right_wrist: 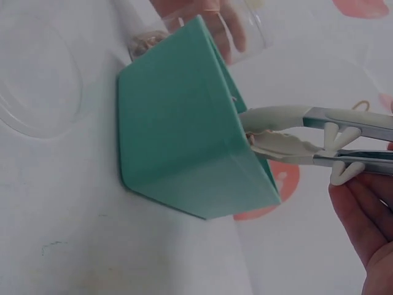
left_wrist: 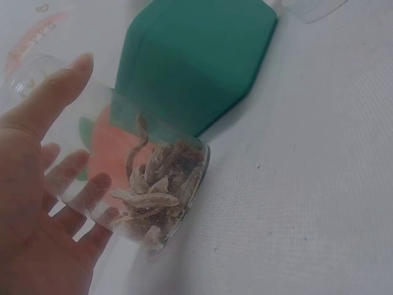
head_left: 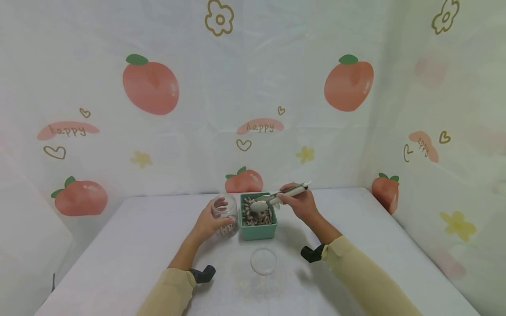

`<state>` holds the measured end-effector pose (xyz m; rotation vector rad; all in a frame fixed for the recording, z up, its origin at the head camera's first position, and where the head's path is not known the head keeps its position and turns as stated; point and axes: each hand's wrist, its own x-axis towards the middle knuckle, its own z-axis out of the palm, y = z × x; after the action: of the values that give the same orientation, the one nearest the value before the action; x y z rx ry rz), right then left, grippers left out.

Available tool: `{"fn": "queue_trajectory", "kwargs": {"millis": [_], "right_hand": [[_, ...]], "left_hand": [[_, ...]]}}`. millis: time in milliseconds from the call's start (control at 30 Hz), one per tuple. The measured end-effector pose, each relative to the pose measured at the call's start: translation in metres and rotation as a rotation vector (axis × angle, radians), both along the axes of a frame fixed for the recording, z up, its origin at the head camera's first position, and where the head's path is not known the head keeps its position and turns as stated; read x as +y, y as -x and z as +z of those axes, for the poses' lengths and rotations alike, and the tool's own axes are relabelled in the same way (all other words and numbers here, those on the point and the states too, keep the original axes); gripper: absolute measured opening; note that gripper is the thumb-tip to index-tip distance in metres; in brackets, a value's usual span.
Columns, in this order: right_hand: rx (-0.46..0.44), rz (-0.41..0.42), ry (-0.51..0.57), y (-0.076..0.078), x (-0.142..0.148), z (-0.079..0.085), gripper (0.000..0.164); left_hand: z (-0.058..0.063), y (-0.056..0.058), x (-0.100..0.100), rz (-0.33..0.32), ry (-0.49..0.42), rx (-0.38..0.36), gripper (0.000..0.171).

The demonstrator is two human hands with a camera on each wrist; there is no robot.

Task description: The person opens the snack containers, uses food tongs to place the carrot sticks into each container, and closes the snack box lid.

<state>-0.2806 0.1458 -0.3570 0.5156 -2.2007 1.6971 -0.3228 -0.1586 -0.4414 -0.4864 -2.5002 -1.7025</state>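
My left hand (head_left: 207, 223) grips a clear jar (left_wrist: 80, 123) by its side, with the thumb across the front and the fingers behind. Brown-grey dried strips (left_wrist: 156, 190) lie in the bottom of the jar. Right beside it stands a green square box (head_left: 258, 231), filled with similar dried strips (head_left: 253, 217). My right hand (head_left: 298, 202) holds a pair of tongs (right_wrist: 325, 135) with white tips and metal arms. The tips of the tongs reach down into the box among the strips, where the box wall partly hides them in the right wrist view.
A round clear lid (head_left: 264, 261) lies on the white table (head_left: 158, 245) in front of the box. Behind the table hangs a white cloth (head_left: 300, 39) printed with peaches and flowers, which also runs along the right side.
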Motion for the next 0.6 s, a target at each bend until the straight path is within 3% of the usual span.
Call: {"fn": "queue_trajectory", "kwargs": {"millis": [367,600], "right_hand": [[0.018,-0.034,0.024,-0.002,0.008,0.009,0.020],[0.042,-0.046,0.020,-0.004,0.013,0.015,0.021]], "left_hand": [[0.002,-0.003,0.000,-0.026,-0.023,-0.006,0.080],[0.026,-0.022,0.004,-0.055,-0.012,-0.005,0.074]]}}
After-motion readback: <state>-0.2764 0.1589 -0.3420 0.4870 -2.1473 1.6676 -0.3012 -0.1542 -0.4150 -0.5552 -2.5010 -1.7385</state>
